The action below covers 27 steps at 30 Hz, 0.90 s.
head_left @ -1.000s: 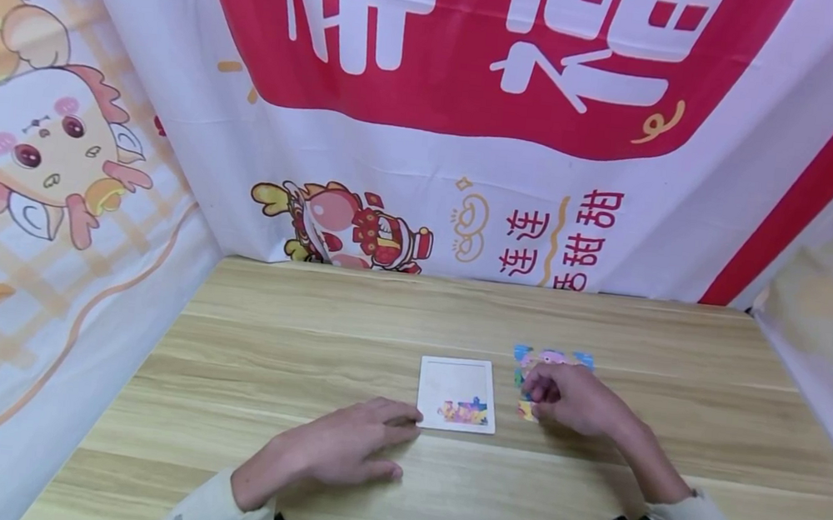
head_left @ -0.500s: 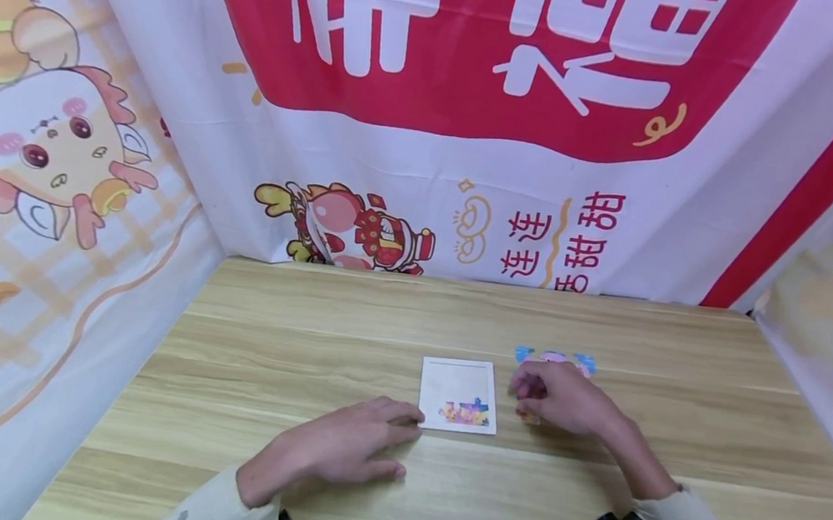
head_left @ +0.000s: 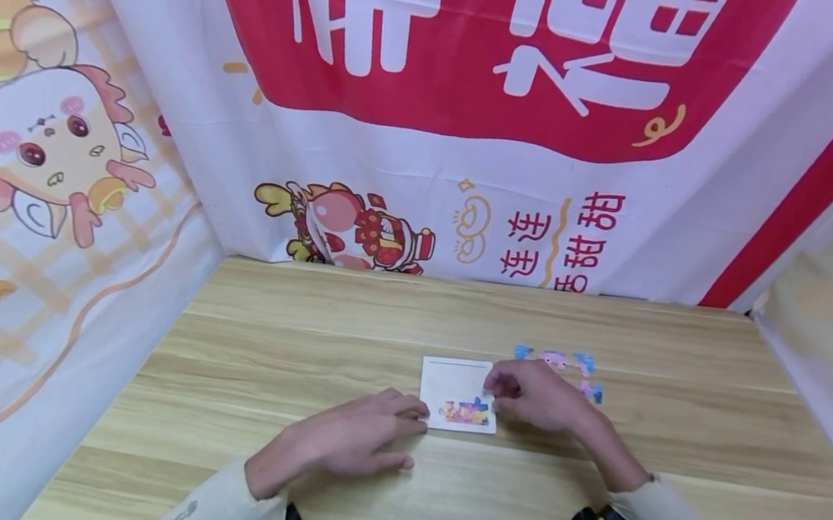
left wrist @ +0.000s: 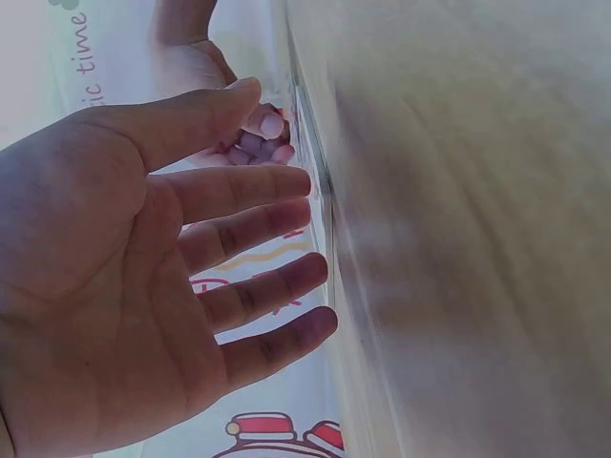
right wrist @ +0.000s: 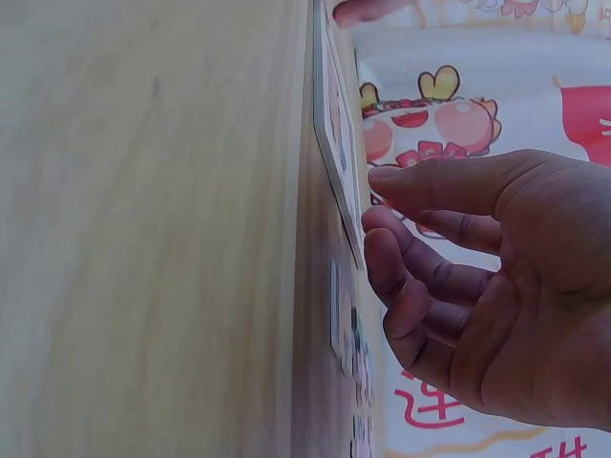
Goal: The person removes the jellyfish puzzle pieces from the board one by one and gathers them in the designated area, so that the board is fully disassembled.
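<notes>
A white square puzzle tray [head_left: 450, 378] lies on the table, with a few joined colourful pieces [head_left: 466, 413] along its lower right inside. My left hand [head_left: 362, 435] lies open at the tray's left edge, its fingertips right at the rim; the left wrist view shows the fingers spread and straight. Over the tray's right edge, my right hand [head_left: 535, 395] pinches a puzzle piece between thumb and bent fingers, which hide most of it. In the right wrist view the thumb and fingertips of that hand [right wrist: 496, 286] come close together beside the tray [right wrist: 336, 134].
Several loose puzzle pieces [head_left: 554, 359] lie right of the tray, partly behind my right hand. The wooden table [head_left: 291, 315] ends at a printed cloth backdrop [head_left: 412, 151], with another cloth [head_left: 77, 261] on the left.
My right hand has moved left from the loose pieces to the tray's right edge, uncovering pieces on the right. The left hand has shifted slightly right and stays at the tray's edge.
</notes>
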Each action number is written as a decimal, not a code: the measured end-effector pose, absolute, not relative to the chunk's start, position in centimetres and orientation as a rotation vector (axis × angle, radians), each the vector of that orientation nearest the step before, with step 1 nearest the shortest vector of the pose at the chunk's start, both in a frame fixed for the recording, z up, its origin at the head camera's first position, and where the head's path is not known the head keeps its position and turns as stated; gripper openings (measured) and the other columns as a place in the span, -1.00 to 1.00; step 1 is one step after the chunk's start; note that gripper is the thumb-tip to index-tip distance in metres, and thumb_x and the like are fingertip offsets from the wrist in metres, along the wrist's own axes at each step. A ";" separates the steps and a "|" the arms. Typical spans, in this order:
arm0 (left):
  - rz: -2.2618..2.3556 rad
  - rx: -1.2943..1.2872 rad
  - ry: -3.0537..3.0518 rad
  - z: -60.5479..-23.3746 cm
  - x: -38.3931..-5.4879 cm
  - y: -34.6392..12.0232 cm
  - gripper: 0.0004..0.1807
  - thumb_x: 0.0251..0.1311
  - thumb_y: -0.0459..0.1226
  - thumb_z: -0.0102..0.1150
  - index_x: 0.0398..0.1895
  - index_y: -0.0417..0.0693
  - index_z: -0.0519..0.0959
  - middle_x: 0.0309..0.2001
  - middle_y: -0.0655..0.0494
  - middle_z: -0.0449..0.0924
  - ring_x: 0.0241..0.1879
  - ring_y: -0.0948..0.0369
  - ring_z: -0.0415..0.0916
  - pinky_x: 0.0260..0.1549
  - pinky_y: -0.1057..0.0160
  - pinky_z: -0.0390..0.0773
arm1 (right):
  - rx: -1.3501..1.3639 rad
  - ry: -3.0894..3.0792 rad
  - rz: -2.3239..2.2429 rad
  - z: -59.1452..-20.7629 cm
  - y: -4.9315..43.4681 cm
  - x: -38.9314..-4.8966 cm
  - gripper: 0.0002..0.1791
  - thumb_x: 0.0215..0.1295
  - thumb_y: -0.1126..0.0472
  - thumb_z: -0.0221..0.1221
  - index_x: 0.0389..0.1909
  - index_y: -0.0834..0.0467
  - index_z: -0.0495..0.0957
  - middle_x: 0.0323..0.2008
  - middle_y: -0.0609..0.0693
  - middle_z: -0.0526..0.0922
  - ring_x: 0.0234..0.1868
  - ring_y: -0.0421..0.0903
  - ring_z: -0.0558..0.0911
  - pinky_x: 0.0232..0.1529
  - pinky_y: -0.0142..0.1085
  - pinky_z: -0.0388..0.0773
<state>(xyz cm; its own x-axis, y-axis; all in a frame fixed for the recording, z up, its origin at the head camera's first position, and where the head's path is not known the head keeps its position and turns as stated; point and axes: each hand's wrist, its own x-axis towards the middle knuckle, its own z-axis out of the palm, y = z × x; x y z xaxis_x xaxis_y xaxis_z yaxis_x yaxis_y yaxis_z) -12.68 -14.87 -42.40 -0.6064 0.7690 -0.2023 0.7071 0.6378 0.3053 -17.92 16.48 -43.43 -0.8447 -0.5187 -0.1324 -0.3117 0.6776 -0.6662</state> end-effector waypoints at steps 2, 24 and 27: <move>0.278 1.186 2.544 -42.4 -12.8 -14.7 -0.40 0.55 0.08 0.17 0.53 0.08 0.50 0.59 0.15 0.38 0.55 0.13 0.35 0.56 0.04 0.44 | -0.693 2.581 -0.952 -43.5 16.1 -17.9 -0.83 0.35 0.35 0.39 -0.09 0.10 0.72 -0.22 -0.06 0.73 -0.19 -0.18 0.62 -0.13 -0.36 0.66; 0.248 1.241 2.535 -42.2 -13.7 -12.8 -0.50 0.53 0.02 0.24 0.39 0.03 0.65 0.42 0.15 0.57 0.41 0.18 0.48 0.47 0.17 0.52 | -0.794 2.501 -0.923 -44.0 12.3 -18.0 -0.73 0.19 0.40 0.47 -0.12 0.10 0.74 -0.22 -0.06 0.76 -0.22 -0.20 0.66 -0.17 -0.38 0.68; 0.249 1.240 2.539 -42.2 -13.6 -12.8 -0.51 0.52 0.02 0.25 0.38 0.04 0.65 0.41 0.16 0.57 0.40 0.19 0.48 0.46 0.18 0.53 | -0.805 2.503 -0.915 -44.1 12.1 -17.9 -0.74 0.20 0.43 0.46 -0.14 0.11 0.73 -0.23 -0.05 0.75 -0.23 -0.19 0.66 -0.18 -0.38 0.69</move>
